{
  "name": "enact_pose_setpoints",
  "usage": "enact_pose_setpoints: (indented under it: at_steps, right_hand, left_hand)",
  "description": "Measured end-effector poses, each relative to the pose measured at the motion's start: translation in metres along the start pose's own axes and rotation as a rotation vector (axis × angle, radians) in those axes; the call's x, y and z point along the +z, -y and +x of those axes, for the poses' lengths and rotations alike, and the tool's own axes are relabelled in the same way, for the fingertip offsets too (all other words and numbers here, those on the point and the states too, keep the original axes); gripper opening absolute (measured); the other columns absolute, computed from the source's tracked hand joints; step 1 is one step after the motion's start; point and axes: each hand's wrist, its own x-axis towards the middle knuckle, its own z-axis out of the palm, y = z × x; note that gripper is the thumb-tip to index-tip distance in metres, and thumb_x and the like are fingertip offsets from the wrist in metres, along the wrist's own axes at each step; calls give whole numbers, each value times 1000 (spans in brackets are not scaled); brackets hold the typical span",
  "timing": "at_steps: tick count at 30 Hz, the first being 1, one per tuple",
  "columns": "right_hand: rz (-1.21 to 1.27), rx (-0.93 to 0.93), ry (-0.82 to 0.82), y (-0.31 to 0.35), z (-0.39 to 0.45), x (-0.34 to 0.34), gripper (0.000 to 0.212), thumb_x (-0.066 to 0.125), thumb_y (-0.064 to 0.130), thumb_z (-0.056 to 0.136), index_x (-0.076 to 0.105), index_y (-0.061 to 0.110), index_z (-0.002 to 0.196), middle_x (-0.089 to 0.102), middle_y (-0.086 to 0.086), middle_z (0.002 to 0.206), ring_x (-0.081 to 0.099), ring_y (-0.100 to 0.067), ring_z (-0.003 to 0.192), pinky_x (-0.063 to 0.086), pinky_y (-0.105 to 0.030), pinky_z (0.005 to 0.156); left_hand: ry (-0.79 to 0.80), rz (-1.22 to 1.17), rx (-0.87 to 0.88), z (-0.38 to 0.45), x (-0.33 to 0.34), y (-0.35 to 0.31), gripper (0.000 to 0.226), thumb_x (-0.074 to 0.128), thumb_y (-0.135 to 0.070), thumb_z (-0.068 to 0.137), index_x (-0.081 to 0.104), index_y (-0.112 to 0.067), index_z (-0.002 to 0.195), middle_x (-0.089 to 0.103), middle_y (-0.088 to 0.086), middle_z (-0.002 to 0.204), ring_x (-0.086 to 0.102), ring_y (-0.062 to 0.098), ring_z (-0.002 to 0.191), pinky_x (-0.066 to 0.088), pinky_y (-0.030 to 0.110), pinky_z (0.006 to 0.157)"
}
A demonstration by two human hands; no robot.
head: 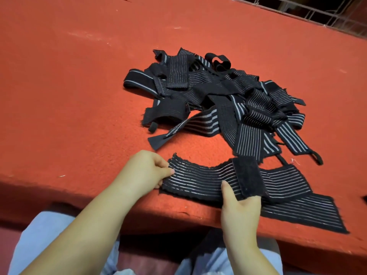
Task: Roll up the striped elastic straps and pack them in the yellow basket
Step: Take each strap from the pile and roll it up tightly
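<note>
We're over the red table (pixel 79 86), and far right sits the tangled pile of straps (pixel 218 100), none rolled yet; no yellow basket shows. Near us one striped strap (pixel 198 181) lies flat along the near edge. Our left hand (pixel 147 171) pinches its left end, and our right hand (pixel 240 211) has its fingers tucked under the black fastener patch (pixel 248 177), seemingly gripping it, though they're hidden. Risk: the strap's right tail overhangs the edge, so a loose roll could spring open or slide off.

Strap (pixel 198 181) on table (pixel 79 96) near edge, strap pile (pixel 218 100) behind
</note>
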Motion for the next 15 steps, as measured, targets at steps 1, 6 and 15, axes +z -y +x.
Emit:
enact_pose_setpoints:
  at_steps: [1,6,15]
  right_hand:
    - [-2,-11,4,-3,0,-1,48,60,-9,84,51,8,128,57,0,125,51,4,111,32,0,95]
    - [-14,-29,25,-9,1,-4,42,58,-12,84,53,6,122,61,3,116,54,17,98,33,1,90]
    - [-55,-86,18,-17,2,-3,49,61,-2,86,48,10,131,52,8,126,46,17,112,28,-3,100]
  left_hand:
    - [3,-13,-17,0,0,-1,17,73,-11,79,65,-19,67,62,5,55,56,16,49,54,29,59]
    - [12,-55,-72,-3,0,-2,19,77,-9,75,60,-12,66,60,4,51,56,17,48,53,29,55]
    - [-45,-54,-78,-5,3,4,20,76,-9,76,59,-11,65,60,1,47,57,16,46,52,27,54]
